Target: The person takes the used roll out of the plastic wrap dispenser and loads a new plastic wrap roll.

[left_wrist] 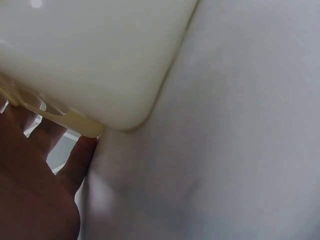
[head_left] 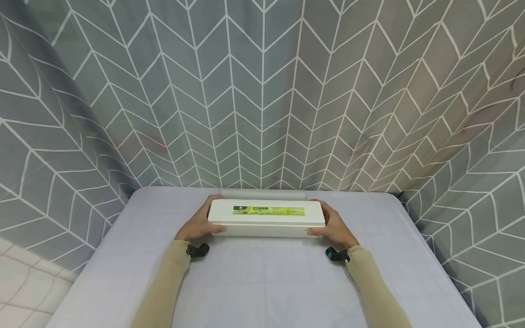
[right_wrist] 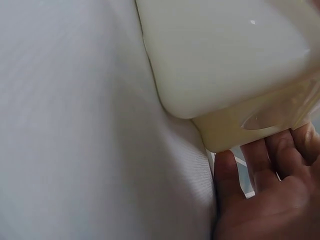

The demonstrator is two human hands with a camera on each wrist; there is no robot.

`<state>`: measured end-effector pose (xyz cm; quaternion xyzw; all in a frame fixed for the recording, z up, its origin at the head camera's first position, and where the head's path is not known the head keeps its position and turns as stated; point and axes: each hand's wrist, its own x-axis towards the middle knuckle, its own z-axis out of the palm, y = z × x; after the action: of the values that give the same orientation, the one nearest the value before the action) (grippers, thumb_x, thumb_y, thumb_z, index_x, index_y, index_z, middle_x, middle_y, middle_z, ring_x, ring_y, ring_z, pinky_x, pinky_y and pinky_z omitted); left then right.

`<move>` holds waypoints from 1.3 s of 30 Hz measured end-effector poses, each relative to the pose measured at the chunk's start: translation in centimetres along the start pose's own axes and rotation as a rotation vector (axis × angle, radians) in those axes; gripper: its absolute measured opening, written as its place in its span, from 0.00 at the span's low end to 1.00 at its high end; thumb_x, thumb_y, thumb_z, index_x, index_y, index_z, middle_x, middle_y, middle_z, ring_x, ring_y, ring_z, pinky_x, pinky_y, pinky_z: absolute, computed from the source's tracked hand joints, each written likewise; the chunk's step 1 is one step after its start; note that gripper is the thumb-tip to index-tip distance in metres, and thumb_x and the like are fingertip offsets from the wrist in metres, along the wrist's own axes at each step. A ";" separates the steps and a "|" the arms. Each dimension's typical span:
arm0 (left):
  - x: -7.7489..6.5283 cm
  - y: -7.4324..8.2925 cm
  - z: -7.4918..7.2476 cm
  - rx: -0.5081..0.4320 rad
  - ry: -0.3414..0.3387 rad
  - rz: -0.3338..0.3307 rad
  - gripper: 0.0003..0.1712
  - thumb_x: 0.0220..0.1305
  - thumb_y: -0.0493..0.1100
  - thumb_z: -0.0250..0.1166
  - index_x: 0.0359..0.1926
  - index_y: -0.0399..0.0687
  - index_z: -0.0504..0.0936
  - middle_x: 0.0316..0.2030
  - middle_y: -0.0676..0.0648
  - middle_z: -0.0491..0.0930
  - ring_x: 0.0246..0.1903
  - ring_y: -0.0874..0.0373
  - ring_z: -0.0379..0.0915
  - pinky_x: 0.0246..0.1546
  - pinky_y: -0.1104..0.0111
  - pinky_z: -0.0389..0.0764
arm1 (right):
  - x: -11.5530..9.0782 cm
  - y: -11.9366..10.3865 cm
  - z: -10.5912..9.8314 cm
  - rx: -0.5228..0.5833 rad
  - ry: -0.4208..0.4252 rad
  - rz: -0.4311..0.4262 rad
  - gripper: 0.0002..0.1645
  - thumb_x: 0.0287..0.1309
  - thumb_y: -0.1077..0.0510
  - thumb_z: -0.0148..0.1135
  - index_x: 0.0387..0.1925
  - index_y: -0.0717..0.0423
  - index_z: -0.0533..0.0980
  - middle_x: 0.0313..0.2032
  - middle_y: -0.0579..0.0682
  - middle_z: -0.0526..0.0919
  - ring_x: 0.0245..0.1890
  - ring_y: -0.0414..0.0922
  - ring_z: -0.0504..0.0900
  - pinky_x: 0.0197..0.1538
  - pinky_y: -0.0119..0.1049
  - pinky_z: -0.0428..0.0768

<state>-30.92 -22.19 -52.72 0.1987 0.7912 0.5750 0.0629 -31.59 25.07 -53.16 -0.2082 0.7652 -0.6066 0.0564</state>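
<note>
A long cream-white lidded plastic box rests on the table, with a green and yellow label along its lid. My left hand grips its left end, thumb on the near side and fingers round the end. At the opposite end my right hand grips it the same way, thumb in front. In the left wrist view the fingers touch the box's end, which has openings in it. The right wrist view has the fingers against the other end.
Behind the box lies a pale grey-white roll or tube near the table's far edge. A whitish cloth covers the table. Grey patterned curtains hang behind and at both sides. White tiles show at lower left.
</note>
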 end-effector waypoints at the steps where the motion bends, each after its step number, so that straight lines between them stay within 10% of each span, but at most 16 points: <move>1: -0.1 0.0 0.0 -0.011 0.007 0.005 0.59 0.51 0.37 0.83 0.78 0.47 0.58 0.67 0.34 0.70 0.60 0.45 0.69 0.63 0.52 0.70 | 0.1 0.0 0.0 0.002 -0.001 -0.004 0.63 0.44 0.69 0.85 0.78 0.64 0.60 0.64 0.51 0.77 0.53 0.40 0.83 0.54 0.30 0.84; 20: 0.4 -0.4 -0.2 -0.046 0.018 0.045 0.66 0.50 0.34 0.82 0.84 0.52 0.51 0.67 0.33 0.69 0.60 0.46 0.69 0.60 0.61 0.74 | 1.1 0.4 0.0 0.066 -0.017 -0.025 0.62 0.44 0.70 0.84 0.79 0.65 0.59 0.64 0.50 0.76 0.54 0.40 0.83 0.55 0.32 0.84; 32: 1.0 -0.6 -0.1 -0.048 0.014 0.013 0.73 0.53 0.38 0.83 0.86 0.67 0.41 0.73 0.32 0.64 0.63 0.44 0.69 0.63 0.55 0.74 | 1.2 1.0 -1.0 0.112 -0.067 -0.057 0.66 0.47 0.66 0.84 0.81 0.66 0.53 0.67 0.45 0.74 0.60 0.37 0.80 0.58 0.29 0.82; 39: 0.4 -0.7 -1.0 -0.033 -0.007 0.018 0.77 0.52 0.37 0.84 0.87 0.55 0.36 0.76 0.29 0.63 0.73 0.33 0.64 0.73 0.42 0.66 | 1.5 1.0 -1.5 0.135 -0.117 -0.052 0.73 0.47 0.65 0.85 0.84 0.61 0.46 0.71 0.51 0.70 0.62 0.37 0.78 0.59 0.31 0.83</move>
<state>-31.78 -23.10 -52.98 0.2065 0.7796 0.5879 0.0638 -33.67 26.02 -53.50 -0.2589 0.7122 -0.6450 0.0990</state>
